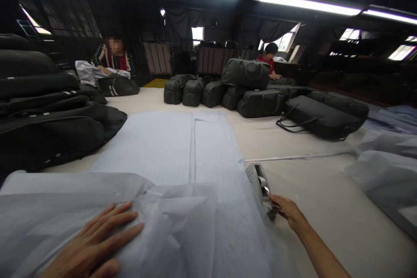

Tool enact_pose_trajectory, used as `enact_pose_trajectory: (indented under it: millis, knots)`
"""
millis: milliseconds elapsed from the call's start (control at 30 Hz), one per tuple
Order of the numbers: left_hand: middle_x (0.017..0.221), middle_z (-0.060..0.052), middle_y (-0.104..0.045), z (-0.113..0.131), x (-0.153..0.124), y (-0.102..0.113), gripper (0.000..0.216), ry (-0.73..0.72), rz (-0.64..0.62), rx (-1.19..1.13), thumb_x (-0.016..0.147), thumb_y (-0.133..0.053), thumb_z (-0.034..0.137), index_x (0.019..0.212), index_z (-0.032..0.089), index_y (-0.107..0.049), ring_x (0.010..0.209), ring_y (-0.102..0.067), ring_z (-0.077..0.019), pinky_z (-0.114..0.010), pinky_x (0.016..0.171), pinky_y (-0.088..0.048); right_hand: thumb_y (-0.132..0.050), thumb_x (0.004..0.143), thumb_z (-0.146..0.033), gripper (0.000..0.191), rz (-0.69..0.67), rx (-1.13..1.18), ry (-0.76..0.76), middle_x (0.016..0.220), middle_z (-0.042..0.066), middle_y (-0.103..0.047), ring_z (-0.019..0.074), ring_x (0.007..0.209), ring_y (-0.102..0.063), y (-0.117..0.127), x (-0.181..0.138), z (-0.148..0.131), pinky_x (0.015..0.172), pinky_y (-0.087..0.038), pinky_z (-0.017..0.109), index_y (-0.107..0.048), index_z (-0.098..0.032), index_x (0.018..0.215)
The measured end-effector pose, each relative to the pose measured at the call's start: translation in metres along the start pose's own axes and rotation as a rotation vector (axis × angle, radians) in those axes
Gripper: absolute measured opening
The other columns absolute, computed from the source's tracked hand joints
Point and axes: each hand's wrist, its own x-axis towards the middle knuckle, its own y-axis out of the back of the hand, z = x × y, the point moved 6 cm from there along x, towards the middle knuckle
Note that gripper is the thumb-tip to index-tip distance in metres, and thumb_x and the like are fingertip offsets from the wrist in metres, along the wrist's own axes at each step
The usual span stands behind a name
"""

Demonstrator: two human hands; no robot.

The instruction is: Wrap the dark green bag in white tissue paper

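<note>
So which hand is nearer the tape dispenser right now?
Right. The right hand has its fingertips at the tape dispenser by the paper's edge; the left hand lies flat on the tissue paper, well off to the left.

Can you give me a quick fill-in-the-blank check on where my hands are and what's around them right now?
1. The left hand lies flat on the pale tissue ____.
2. The right hand touches the tape ____ beside the paper sheets.
3. The dark bags grouped farther along the table are ____ in colour.

Missing words: paper; dispenser; green
</note>
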Motion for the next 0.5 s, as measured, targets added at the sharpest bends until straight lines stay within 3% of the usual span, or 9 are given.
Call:
enact_pose_trajectory:
  millis: [167, 267, 367, 500]
  knots:
    - [0.137, 0.007, -0.055, 0.009, 0.015, 0.018, 0.058, -0.033, -0.013, 0.007, 0.083, -0.059, 0.058, 0.136, 0.040, -0.046, 0.127, -0.049, -0.0204, -0.028, 0.109, -0.036, -0.069, 0.046, -0.056, 0.042, 0.122, 0.045, 0.156, 0.068, 0.004, -0.067, 0.0230, 0.078, -0.061, 0.009, -0.016, 0.000, 0.076, -0.049, 0.032, -0.065, -0.018, 0.063]
    - [0.133, 0.006, -0.058, 0.019, 0.023, 0.030, 0.059, -0.061, 0.001, 0.050, 0.083, -0.061, 0.056, 0.137, 0.039, -0.045, 0.124, -0.052, -0.0198, -0.025, 0.103, -0.042, -0.064, 0.050, -0.057, 0.038, 0.191, 0.040, 0.190, 0.062, 0.001, -0.060, 0.0220, 0.076, -0.059, 0.021, -0.032, 0.008, 0.078, -0.049, 0.033, -0.060, -0.021, 0.061]
    - [0.130, 0.004, -0.060, 0.020, 0.024, 0.031, 0.058, -0.069, 0.005, 0.057, 0.083, -0.060, 0.056, 0.137, 0.039, -0.046, 0.121, -0.054, -0.0204, -0.026, 0.100, -0.045, -0.063, 0.052, -0.057, 0.037, 0.146, 0.021, 0.150, 0.057, -0.001, -0.054, 0.0193, 0.062, -0.057, 0.021, -0.043, 0.025, 0.068, -0.052, 0.034, -0.055, -0.022, 0.058]
    - [0.133, 0.003, -0.058, 0.012, 0.017, 0.019, 0.055, -0.002, -0.063, -0.007, 0.085, -0.059, 0.055, 0.136, 0.041, -0.046, 0.125, -0.051, -0.0230, -0.034, 0.106, -0.040, -0.060, 0.053, -0.058, 0.036, 0.051, -0.079, 0.090, 0.053, 0.001, -0.055, 0.0196, 0.051, -0.058, 0.010, -0.047, 0.045, 0.061, -0.054, 0.036, -0.050, -0.023, 0.055]
